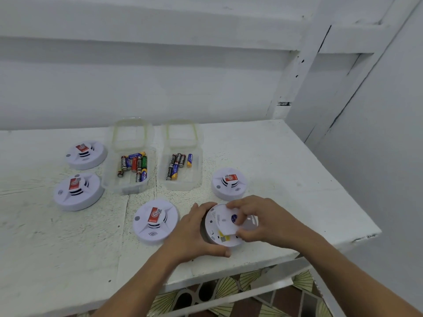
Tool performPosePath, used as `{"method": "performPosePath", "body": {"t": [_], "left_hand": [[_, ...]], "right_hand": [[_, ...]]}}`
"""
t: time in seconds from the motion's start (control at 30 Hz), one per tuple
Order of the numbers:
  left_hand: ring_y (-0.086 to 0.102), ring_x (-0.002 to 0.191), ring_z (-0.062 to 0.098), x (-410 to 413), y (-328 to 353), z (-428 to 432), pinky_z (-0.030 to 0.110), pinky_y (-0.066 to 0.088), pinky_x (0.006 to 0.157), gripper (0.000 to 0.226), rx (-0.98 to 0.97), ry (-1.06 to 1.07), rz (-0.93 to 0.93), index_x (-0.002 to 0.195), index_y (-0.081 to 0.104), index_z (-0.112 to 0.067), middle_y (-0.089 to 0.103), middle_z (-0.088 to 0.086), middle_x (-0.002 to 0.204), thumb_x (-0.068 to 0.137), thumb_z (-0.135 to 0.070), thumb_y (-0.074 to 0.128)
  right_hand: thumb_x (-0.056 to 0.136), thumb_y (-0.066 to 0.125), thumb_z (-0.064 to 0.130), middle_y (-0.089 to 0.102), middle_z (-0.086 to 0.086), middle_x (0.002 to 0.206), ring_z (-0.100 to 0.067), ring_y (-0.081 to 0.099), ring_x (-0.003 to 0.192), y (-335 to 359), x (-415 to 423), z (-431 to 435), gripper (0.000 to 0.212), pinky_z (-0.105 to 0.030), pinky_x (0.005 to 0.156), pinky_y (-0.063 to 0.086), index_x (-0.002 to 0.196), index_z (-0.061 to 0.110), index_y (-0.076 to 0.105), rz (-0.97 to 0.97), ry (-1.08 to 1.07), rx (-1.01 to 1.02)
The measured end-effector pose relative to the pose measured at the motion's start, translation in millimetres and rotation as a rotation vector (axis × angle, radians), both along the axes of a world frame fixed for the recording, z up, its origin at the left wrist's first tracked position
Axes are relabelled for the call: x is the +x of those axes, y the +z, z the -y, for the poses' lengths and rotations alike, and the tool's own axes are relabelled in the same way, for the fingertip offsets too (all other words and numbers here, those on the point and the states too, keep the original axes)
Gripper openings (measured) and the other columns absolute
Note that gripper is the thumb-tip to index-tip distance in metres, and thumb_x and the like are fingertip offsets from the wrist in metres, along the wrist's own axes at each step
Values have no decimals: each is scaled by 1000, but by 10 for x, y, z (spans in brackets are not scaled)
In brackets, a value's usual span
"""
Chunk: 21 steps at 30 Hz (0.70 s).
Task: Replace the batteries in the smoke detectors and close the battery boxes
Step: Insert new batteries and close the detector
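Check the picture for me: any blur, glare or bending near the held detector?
Head view: soft even light, no glare; head view: the right hand and the battery cover it pinches on the upturned detector the left hand grips look slightly smeared; head view: wide-angle lens slightly bows the table edge.

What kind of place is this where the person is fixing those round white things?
Probably a plain work corner in a house or shed, hard to say which. A rough white-painted table stands against a white board wall, with patterned floor tiles showing underneath.
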<state>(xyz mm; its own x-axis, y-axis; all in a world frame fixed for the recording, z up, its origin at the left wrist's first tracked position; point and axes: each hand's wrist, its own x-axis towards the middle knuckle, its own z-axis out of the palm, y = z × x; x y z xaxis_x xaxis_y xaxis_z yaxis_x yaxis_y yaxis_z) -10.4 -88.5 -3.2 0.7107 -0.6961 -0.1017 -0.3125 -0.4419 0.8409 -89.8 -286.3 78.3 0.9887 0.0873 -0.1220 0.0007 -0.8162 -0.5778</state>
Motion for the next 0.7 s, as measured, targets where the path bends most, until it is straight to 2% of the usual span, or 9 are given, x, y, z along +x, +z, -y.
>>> {"method": "performPosePath", "body": {"t": [0.2,0.37,0.7], "left_hand": [[41,132,18,-16,-36,4,44,43,102,108,37,16,-5,133,32,-47,48,-17,128,40,-69,83],[38,134,18,-19,-45,5,45,41,104,110,58,22,-6,134,31,-47,46,-18,133,40,-69,83],[38,134,17,3,-77,9,44,41,104,107,56,22,6,131,30,-52,46,-22,129,39,-70,82]], "right_hand": [[79,70,25,52,17,135,1,43,120,2,94,-89,17,-17,99,36,94,17,69,-30,166,-118],[83,68,23,50,15,138,0,41,125,42,137,-89,16,-19,102,35,97,16,70,-59,218,-136],[85,66,20,48,17,141,4,38,132,-12,138,-40,13,-18,104,36,98,18,70,-87,219,-75]]}}
